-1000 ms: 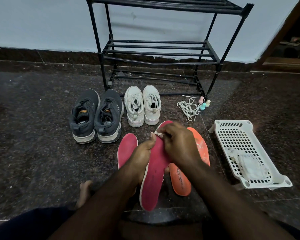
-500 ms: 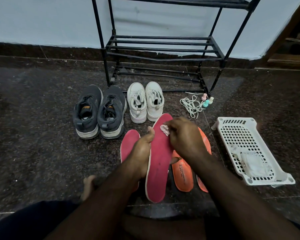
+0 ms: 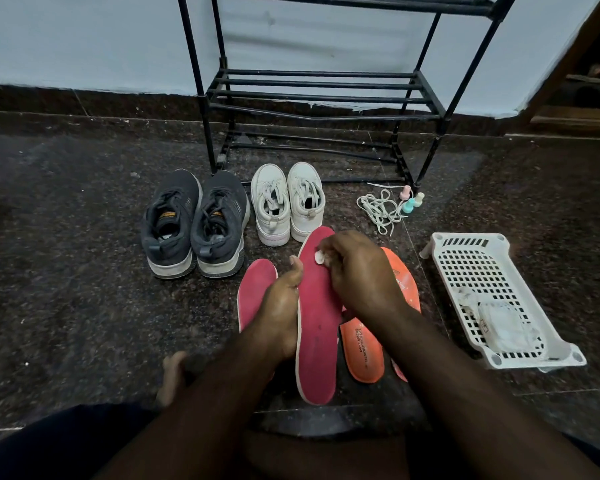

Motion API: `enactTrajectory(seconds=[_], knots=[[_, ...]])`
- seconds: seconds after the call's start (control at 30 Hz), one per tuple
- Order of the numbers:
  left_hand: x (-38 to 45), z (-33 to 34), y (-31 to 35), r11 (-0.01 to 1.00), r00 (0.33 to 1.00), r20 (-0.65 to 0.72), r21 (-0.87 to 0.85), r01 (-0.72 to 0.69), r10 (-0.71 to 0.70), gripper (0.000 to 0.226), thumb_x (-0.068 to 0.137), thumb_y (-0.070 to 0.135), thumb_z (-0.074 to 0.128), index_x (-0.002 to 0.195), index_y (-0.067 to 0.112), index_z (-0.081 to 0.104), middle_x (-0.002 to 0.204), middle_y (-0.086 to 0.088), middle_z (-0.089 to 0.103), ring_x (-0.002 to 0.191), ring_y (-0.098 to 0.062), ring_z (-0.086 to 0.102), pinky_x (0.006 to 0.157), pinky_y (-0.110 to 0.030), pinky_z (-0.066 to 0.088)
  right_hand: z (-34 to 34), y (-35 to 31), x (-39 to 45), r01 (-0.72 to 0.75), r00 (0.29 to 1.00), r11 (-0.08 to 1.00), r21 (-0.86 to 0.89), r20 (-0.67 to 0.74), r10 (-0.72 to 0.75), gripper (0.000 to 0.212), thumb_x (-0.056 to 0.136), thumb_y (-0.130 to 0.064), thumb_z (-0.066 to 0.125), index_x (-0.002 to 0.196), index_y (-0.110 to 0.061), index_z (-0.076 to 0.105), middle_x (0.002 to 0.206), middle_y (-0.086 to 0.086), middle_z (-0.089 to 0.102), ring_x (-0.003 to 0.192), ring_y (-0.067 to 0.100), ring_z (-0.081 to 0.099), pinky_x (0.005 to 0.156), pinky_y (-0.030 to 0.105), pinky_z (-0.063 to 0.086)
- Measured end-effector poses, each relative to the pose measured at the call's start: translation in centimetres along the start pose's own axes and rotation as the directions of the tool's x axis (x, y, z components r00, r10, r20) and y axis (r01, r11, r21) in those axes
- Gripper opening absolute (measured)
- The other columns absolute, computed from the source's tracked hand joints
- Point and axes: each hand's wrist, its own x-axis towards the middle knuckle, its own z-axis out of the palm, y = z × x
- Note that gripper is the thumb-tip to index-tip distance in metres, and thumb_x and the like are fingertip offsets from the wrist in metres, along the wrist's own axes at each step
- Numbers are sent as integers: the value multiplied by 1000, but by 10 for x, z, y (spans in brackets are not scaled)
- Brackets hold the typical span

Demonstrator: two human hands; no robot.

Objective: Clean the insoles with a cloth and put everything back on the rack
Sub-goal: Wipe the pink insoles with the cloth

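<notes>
1. My left hand [image 3: 280, 308] grips the red insole [image 3: 317, 327] along its left edge, thumb on top, holding it lifted and tilted.
2. My right hand [image 3: 357, 275] is closed on a small white cloth [image 3: 319, 257], pressed near the toe end.
3. To wipe well, I judge: brace the insole firmly and rub in short strokes from toe to heel.
4. The second red insole [image 3: 253, 292] and two orange insoles [image 3: 362, 351] lie on the floor beneath.
5. Dark shoes [image 3: 194, 223], white shoes [image 3: 286, 202], loose laces [image 3: 378, 209] and a white basket [image 3: 492, 292] sit before the empty rack [image 3: 319, 95]; the shoes block its lowest shelf.
</notes>
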Motion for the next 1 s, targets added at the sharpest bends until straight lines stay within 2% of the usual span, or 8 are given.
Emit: enactTrajectory(seconds=[0.1,0.23,0.4,0.6,0.73,0.83,0.93,1.0], knots=[[-1,0,-1,999,1000,-10,-48,-18,18,59,102,54,29,110,9,67,101,-15,75,87,-27,75,67,-41,63,3,-4,-3,52,998,999,4,34,-52,25,72,7,61,85,-11,73,87,6,67,85,23,62,78,32,48],[6,-7,-1,994,1000,-13,-105,-14,13,57,100,55,34,110,9,65,108,-14,72,101,-28,70,94,-44,53,4,-12,-7,93,989,995,23,115,-95,26,69,2,58,82,-14,74,81,2,71,81,25,64,77,37,50],[0,0,-2,1000,1000,11,-8,-20,20,62,102,56,26,122,12,64,113,-15,73,92,-29,74,81,-45,48,-2,-3,-1,-11,999,1000,-10,48,12,35,77,2,55,103,-10,74,97,7,65,89,24,63,80,32,50],[5,-8,3,999,999,-31,-38,-22,20,68,100,60,30,130,7,60,133,-17,61,123,-30,58,102,-46,43,2,-15,-6,147,979,987,-60,154,-136,29,63,-1,53,77,-12,76,77,4,69,76,28,63,75,37,51],[7,-9,1,999,999,-7,-20,-35,35,65,101,59,27,120,9,65,114,-17,72,100,-31,71,89,-47,47,-2,-9,-6,89,989,993,-75,125,-79,29,66,-6,53,81,-13,76,82,4,68,80,28,63,76,37,52],[8,-9,-1,999,999,-5,9,-34,34,63,101,58,27,122,11,65,115,-17,72,97,-31,72,83,-45,54,-2,-1,0,-10,997,996,-85,76,16,30,68,-11,50,81,-13,77,81,5,67,78,28,63,71,36,52],[9,-13,6,999,999,-43,-18,-34,33,67,100,61,31,117,6,64,110,-20,70,101,-33,68,90,-45,49,7,-13,-9,83,979,995,-57,191,-71,27,68,-11,49,76,-13,74,77,6,68,76,28,63,69,40,52],[13,-16,10,999,996,-85,-33,-41,38,73,96,63,37,126,1,60,117,-21,63,117,-35,61,103,-46,44,11,-21,-16,142,965,990,-10,224,-136,30,68,-10,49,82,-14,75,80,5,67,78,28,63,71,38,51]])
